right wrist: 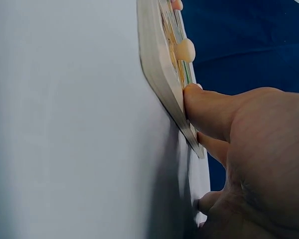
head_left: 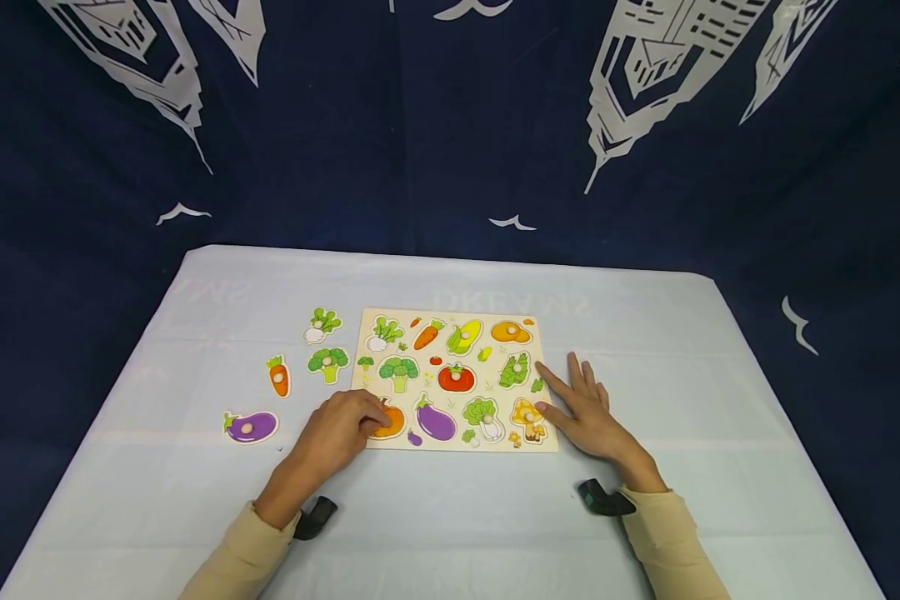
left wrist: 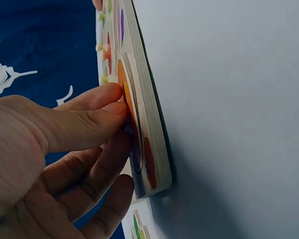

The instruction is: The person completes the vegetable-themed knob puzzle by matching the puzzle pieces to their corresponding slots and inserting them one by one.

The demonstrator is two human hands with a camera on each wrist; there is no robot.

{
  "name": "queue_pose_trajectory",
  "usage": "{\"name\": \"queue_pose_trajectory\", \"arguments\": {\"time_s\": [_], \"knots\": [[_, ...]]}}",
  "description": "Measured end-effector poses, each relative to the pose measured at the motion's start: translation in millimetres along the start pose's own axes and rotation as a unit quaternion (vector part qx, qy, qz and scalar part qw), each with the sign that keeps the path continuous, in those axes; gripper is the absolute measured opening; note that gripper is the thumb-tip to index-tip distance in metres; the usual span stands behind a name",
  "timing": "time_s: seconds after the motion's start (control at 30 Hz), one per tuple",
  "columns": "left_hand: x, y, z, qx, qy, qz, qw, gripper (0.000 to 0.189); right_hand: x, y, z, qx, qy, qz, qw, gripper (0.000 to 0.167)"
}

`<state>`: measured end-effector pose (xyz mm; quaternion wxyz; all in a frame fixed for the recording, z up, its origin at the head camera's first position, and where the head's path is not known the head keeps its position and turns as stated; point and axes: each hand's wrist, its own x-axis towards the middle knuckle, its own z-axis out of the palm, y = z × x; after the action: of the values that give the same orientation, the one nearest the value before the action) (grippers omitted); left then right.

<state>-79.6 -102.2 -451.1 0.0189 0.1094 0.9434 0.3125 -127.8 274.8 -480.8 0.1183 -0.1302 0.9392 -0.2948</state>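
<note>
A wooden vegetable puzzle board lies flat on the table. At its lower left corner my left hand pinches the orange pumpkin piece between thumb and index finger; the fingertips cover its knob. In the left wrist view the pumpkin piece appears level in the board, its other fingers loosely bent. My right hand rests at the board's right edge, fingers extended and spread. Its thumb touches the board near the mushroom piece, and the index fingertip touches higher up the same edge.
Left of the board lie loose knobbed pieces: a white-rooted leafy vegetable, a broccoli, a carrot and an eggplant. A white cloth covers the table. Behind it hangs a dark blue printed curtain.
</note>
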Motion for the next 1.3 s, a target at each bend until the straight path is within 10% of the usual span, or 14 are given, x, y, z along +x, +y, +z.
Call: {"name": "queue_pose_trajectory", "arguments": {"time_s": [0.8, 1.3], "knots": [[-1.1, 1.8, -1.1, 0.030, -0.001, 0.004, 0.9995, 0.019, 2.0, -0.7, 0.6, 0.006, -0.004, 0.003, 1.0000, 0.065], [-14.2, -9.7, -35.6, 0.022, 0.012, 0.000, 0.9997, 0.022, 1.6, -0.5, 1.5, 0.007, -0.005, 0.007, 0.9999, 0.065]]}}
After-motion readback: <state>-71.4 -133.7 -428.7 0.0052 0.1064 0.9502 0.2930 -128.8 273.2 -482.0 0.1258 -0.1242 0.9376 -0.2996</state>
